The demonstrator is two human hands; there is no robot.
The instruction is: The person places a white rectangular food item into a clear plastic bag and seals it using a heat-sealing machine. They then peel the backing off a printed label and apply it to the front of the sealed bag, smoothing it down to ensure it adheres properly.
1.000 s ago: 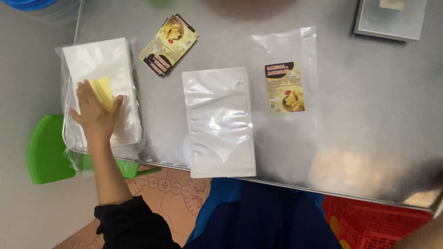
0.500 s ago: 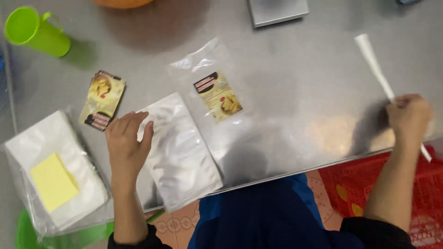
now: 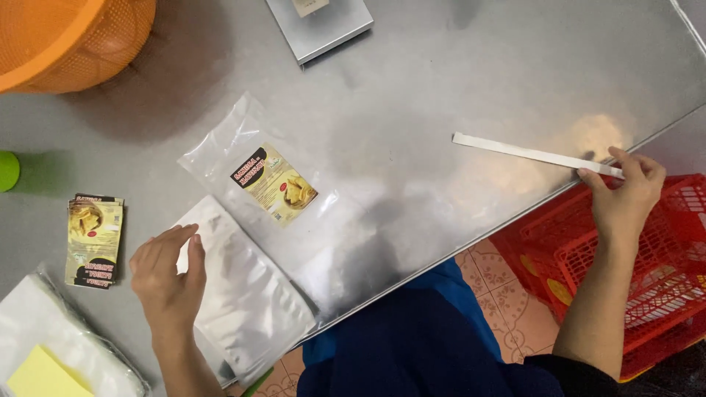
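My left hand (image 3: pixel 168 276) rests with fingers spread on the left edge of a blank clear plastic pouch (image 3: pixel 246 294) near the table's front edge. Just beyond it lies a second clear pouch carrying a yellow-and-black label (image 3: pixel 276 184). My right hand (image 3: pixel 625 195) pinches the near end of a long white paper strip (image 3: pixel 526 154) that lies flat on the steel table (image 3: pixel 441 81) by its right front edge.
A small pile of printed labels (image 3: pixel 94 239) lies left of my left hand. A bag of white pouches with a yellow note (image 3: pixel 51 353) sits at the bottom left. An orange basket (image 3: pixel 70 37), a green cup (image 3: pixel 7 169), a metal scale (image 3: pixel 320 22) and a red crate (image 3: pixel 647 265) surround the work area.
The view has swung right. My left hand went from the bag of pouches to the blank pouch. My right hand came into view and drew the white strip down flat toward the table edge.
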